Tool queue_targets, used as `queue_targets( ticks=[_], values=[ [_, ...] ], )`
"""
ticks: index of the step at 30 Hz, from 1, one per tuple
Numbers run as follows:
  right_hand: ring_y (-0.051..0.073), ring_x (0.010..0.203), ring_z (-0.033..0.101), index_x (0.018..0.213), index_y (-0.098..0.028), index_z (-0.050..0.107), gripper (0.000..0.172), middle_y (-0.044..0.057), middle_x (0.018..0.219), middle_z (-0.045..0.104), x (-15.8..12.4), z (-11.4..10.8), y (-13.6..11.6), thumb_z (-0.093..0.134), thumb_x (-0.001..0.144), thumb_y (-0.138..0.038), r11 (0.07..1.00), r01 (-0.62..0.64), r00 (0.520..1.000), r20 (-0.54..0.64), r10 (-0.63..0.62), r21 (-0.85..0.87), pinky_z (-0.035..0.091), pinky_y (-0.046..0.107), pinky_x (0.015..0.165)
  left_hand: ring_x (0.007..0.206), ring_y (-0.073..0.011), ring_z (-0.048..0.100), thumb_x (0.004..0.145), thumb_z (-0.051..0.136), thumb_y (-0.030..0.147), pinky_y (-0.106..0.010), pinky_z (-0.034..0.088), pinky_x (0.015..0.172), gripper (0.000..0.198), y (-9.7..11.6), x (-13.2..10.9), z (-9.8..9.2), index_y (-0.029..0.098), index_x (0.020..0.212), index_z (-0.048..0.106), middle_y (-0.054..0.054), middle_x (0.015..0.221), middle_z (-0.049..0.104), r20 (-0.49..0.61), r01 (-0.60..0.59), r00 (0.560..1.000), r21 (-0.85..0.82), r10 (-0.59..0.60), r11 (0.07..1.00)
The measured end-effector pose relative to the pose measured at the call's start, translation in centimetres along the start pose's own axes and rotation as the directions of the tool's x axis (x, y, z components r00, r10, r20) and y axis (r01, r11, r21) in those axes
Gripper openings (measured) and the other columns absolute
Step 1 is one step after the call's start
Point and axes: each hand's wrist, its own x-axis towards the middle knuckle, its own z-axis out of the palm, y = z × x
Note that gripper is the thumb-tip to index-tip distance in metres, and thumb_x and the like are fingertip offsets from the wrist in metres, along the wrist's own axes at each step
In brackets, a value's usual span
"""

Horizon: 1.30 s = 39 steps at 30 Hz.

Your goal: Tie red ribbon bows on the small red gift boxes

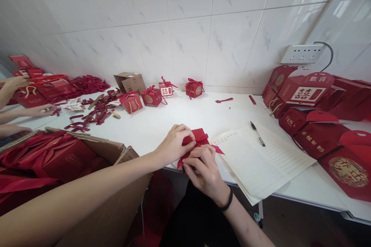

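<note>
A small red gift box (198, 132) sits at the front edge of the white table, with a shiny red ribbon (218, 149) across its top and its ends sticking out at the sides. My left hand (175, 143) comes in from the left, thumb and fingers closed on the ribbon at the box's near left. Close beside it, my right hand (204, 170) pinches the ribbon over the front of the box, a dark band round its wrist. My fingers cover much of the box and the ribbon's middle.
Several tied red boxes (152, 95) and an open brown carton (130, 82) stand along the wall. Left lie ribbon strips (100, 112), a large cardboard box (121, 154) of red boxes, and other people's hands (39, 110). Right are papers (266, 162), a pen (257, 134) and stacked red boxes (321, 139).
</note>
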Motion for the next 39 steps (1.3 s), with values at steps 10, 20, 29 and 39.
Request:
queue_targets(
  ticks=[10,20,29,39],
  values=[
    [0.013,0.072,0.053,0.083,-0.018,0.056,0.009,0.001,0.074,0.055,-0.5,0.2,-0.9,0.055,0.083,-0.009,0.998,-0.015,1.000,-0.007,0.015,0.058,0.039,0.035,0.075,0.092,-0.0182,0.047,0.080,0.055,0.022,-0.034,0.041,0.084,0.007,0.4,-0.1,0.1,0.020,0.076,0.060,-0.002,0.089,0.058,-0.002,0.007,1.000,-0.024,-0.007,1.000],
    [0.022,0.089,0.053,0.100,-0.017,0.055,0.018,0.009,0.092,0.056,0.0,-3.5,0.4,0.048,0.086,-0.023,0.982,-0.191,0.981,-0.034,0.191,-0.009,0.040,0.040,0.080,0.093,-0.0188,0.047,0.082,0.053,0.024,-0.035,0.041,0.085,0.008,0.6,-0.1,-0.1,0.019,0.080,0.059,-0.003,0.090,0.058,0.018,-0.002,1.000,-0.003,0.002,1.000],
    [0.016,0.055,0.048,0.058,-0.019,0.046,0.045,0.001,0.056,0.052,0.0,-5.1,3.4,0.041,0.083,-0.056,0.536,-0.843,0.521,0.314,0.794,0.044,0.036,0.026,0.053,0.094,-0.0186,0.048,0.079,0.051,0.019,-0.035,0.041,0.087,0.007,0.8,-0.2,0.0,0.019,0.078,0.057,-0.003,0.091,0.058,0.024,-0.033,0.999,0.007,0.033,0.999],
    [0.012,0.051,0.035,0.053,-0.019,0.037,0.033,-0.003,0.052,0.036,0.3,-6.4,2.6,0.047,0.075,-0.042,0.520,-0.848,0.529,0.202,0.824,0.101,0.029,0.024,0.050,0.092,-0.0186,0.048,0.078,0.050,0.017,-0.036,0.042,0.085,0.008,0.9,-0.2,0.0,0.019,0.077,0.058,-0.003,0.091,0.057,0.024,0.001,1.000,0.030,-0.002,1.000]
  ],
)
